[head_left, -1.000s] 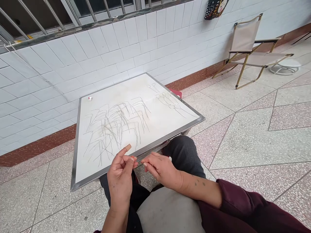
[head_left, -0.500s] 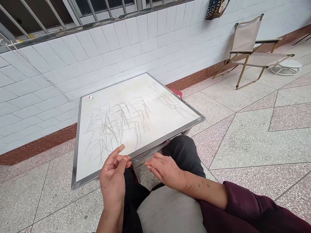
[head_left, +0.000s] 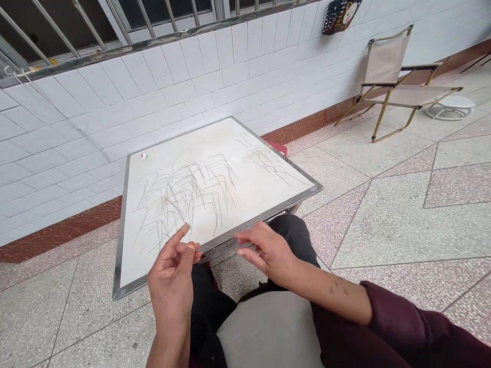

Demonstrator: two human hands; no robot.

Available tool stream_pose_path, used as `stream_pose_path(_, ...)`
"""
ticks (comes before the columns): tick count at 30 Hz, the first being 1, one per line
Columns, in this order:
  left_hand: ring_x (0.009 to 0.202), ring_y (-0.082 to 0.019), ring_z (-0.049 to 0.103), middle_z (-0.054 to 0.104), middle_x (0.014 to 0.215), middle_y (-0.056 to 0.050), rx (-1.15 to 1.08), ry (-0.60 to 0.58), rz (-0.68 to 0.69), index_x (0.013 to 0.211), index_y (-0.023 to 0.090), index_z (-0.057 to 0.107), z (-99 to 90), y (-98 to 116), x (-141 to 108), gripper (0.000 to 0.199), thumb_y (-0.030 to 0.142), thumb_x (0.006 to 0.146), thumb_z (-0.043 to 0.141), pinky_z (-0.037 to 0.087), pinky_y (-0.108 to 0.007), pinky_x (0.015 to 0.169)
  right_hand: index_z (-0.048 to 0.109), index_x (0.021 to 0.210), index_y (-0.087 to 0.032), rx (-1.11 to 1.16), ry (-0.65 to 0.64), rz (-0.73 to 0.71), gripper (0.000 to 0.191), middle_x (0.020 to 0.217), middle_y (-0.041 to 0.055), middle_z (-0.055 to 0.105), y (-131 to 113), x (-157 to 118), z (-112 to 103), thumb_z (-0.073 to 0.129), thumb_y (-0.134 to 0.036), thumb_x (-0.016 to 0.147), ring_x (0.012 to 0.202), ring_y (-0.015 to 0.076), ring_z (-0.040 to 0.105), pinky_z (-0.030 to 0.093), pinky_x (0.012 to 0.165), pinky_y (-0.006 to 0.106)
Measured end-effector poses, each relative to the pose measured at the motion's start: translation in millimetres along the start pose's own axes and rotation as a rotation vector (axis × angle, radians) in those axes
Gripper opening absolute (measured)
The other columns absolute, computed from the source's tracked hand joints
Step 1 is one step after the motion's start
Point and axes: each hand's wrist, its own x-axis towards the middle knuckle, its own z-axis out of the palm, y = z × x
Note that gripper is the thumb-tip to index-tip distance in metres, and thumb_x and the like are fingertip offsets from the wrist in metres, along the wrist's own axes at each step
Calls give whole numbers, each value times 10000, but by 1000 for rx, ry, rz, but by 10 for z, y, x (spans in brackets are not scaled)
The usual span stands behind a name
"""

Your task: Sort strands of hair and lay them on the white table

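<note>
Head camera, looking down: the left hand (head_left: 172,278) pinches one end of a thin wire (head_left: 209,247) between thumb and fingertips, its index finger stretched out clear of the grip. From that pinch the wire runs rightward in front of the near edge of the tabletop (head_left: 253,202); whether it touches that edge I cannot tell. The right hand (head_left: 270,258) is just beyond the free end, thumb and index finger a modest gap apart, with nothing visible between them. Bent wires (head_left: 192,186) lie crossed over one another across the left and middle of the tabletop, some reaching toward the near edge, while looped wires (head_left: 258,151) lie along the right edge. A small red-and-white object (head_left: 143,156) sits by the far left corner. The held piece should weigh next to nothing and be springy yet easily kinked, judging by the sharp corners in those lying there. Being so fine, it may roll between the pads, so a firm fingertip pinch close to the end looks best.
</note>
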Motion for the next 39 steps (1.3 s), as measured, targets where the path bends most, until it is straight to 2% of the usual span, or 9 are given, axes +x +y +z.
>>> stream_pose_path(2, 720, -110, 640, 618, 754, 41, 0, -20, -15, 1148, 262, 727, 63, 10, -53, 407, 363, 755, 759, 572, -246, 769, 649, 1058, -202, -25, 25, -110, 246, 870, 55, 726, -139, 136, 113, 612, -412, 935, 816, 215, 598, 505, 698, 326)
stream_pose_path(4, 737, -117, 641, 597, 737, 42, -5, -22, -20, 1152, 260, 725, 92, 21, -89, 410, 377, 760, 750, 567, -239, 754, 661, 991, -204, -20, 30, -144, 154, 801, 29, 720, -197, 192, 227, 590, -336, 958, 750, 185, 589, 486, 667, 297)
stream_pose_path(6, 760, -128, 643, 586, 725, 38, -2, -37, -18, 1171, 258, 713, 90, 16, -103, 422, 391, 771, 735, 562, -235, 723, 670, 945, -203, -6, 20, -142, 144, 760, 17, 707, -200, 190, 292, 543, -261, 980, 702, 164, 574, 470, 641, 279)
stream_pose_path(12, 729, -142, 627, 639, 784, 13, 92, -236, -19, 1224, 256, 679, 39, -127, -54, 459, 427, 798, 694, 549, -263, 675, 671, 983, -196, 15, -26, -131, 167, 806, 29, 702, -157, 128, 245, 505, -219, 986, 733, 169, 569, 462, 650, 279)
stream_pose_path(17, 741, -149, 620, 617, 756, 25, 98, -292, -15, 1258, 269, 656, 60, -172, -66, 440, 409, 840, 645, 529, -286, 734, 650, 1006, -214, -35, -59, -131, 153, 810, 20, 696, -142, 109, 266, 499, -217, 986, 720, 165, 558, 451, 673, 288)
stream_pose_path(26, 658, -124, 521, 512, 682, 42, 29, -304, -76, 1277, 270, 651, 100, -224, -72, 460, 386, 832, 652, 482, -245, 655, 639, 927, -216, -80, -78, -151, 190, 710, 16, 639, -135, 78, 336, 461, -160, 962, 681, 167, 509, 435, 645, 277)
stream_pose_path(31, 722, -132, 565, 508, 693, 38, 12, -268, -130, 1261, 293, 660, 114, -238, -66, 433, 368, 835, 644, 478, -227, 638, 622, 925, -201, -74, -41, -179, 178, 672, 5, 613, -94, 45, 341, 453, -161, 965, 636, 161, 457, 423, 625, 282)
stream_pose_path(34, 685, -122, 545, 533, 692, 36, 1, -257, -132, 1245, 277, 670, 77, -236, -30, 427, 362, 827, 653, 472, -222, 623, 611, 931, -201, -69, -43, -213, 171, 683, 10, 618, -47, 13, 311, 447, -175, 974, 634, 161, 458, 427, 620, 285)
stream_pose_path(39, 623, -119, 515, 586, 689, 25, 33, -325, -124, 1246, 252, 670, -25, -269, 45, 454, 359, 804, 674, 458, -223, 570, 588, 949, -202, -67, -96, -306, 197, 670, 9, 597, 50, -42, 195, 406, -129, 972, 598, 158, 443, 433, 610, 286)
